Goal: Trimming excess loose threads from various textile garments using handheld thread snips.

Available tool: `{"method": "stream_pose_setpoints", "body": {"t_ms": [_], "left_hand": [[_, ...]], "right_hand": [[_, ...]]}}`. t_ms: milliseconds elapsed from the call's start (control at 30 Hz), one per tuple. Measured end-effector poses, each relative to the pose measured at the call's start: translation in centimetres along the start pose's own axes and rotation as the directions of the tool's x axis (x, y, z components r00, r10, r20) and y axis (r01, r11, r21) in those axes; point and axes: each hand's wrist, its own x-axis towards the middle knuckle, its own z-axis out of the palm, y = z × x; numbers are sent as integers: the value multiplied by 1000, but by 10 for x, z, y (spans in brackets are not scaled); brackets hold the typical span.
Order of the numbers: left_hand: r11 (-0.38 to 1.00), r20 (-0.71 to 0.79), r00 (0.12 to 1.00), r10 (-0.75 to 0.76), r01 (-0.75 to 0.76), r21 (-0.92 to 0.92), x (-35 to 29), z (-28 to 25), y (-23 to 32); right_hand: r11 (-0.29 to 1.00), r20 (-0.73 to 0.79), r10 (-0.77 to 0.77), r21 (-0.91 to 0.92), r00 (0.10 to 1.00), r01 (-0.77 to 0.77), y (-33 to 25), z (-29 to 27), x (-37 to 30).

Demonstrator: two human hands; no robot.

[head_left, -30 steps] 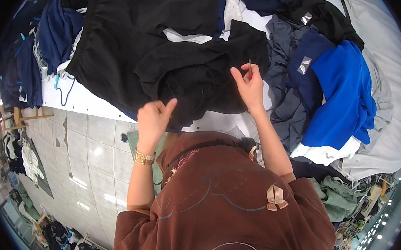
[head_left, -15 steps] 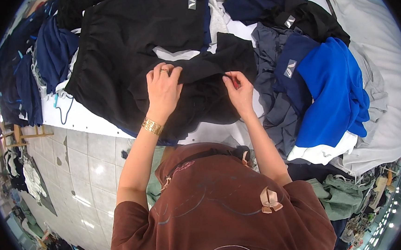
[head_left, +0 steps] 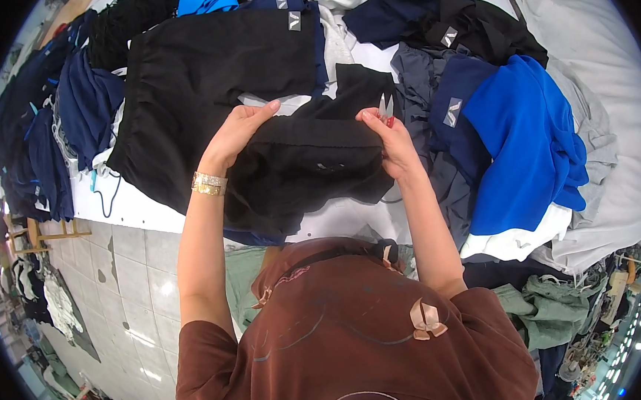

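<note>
A pair of black shorts (head_left: pixel 200 67) lies across the white table, its gathered waistband to the left. My left hand (head_left: pixel 240 133) grips the nearer leg, thumb on top and fingers under the cloth. My right hand (head_left: pixel 397 144) pinches the same leg near its hem and also holds small thread snips (head_left: pixel 386 108), blades pointing up and a bit of red at the handle. Between my hands the leg is stretched, with a seam running along it. A small pale mark shows on the cloth below the seam. A grey-and-white tag sits on the far leg.
Navy garments (head_left: pixel 87 101) are heaped at the left. On the right lie a bright blue garment (head_left: pixel 528 141), dark grey cloth (head_left: pixel 446 184) and a black tagged garment (head_left: pixel 487 32). Pale grey fabric (head_left: pixel 586 70) covers the far right. The white table edge (head_left: pixel 135 213) borders a tiled floor.
My hands have drawn apart, the left shifting leftward, and the leg is now spread and turned between them. The snips' blades now stick up from my right hand.
</note>
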Motion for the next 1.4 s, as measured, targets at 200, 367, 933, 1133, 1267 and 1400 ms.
{"method": "stream_pose_setpoints", "body": {"t_ms": [200, 367, 933, 1133, 1267, 1400], "left_hand": [[976, -105, 974, 200, -188, 106, 2, 0, -3], [920, -211, 906, 366, -317, 232, -1, 1, -5], [868, -322, 812, 486, -404, 289, -8, -1, 0], [869, -322, 813, 485, -406, 284, -5, -7, -4], [883, -334, 828, 450, -357, 305, -8, -3, 0], [624, -28, 795, 606, -453, 637, -20, 32, 22]], "right_hand": [[995, -48, -80, -68, 996, 77, 6, -8, 5], [979, -38, -117, -169, 992, 109, -3, -3, -5], [900, 99, -335, -261, 937, 350, -7, 1, -10], [890, 92, -338, -291, 936, 350, -7, 4, -10], [879, 64, -361, -310, 931, 362, -11, 13, -15], [907, 54, -340, -246, 939, 342, -12, 19, -17]]}}
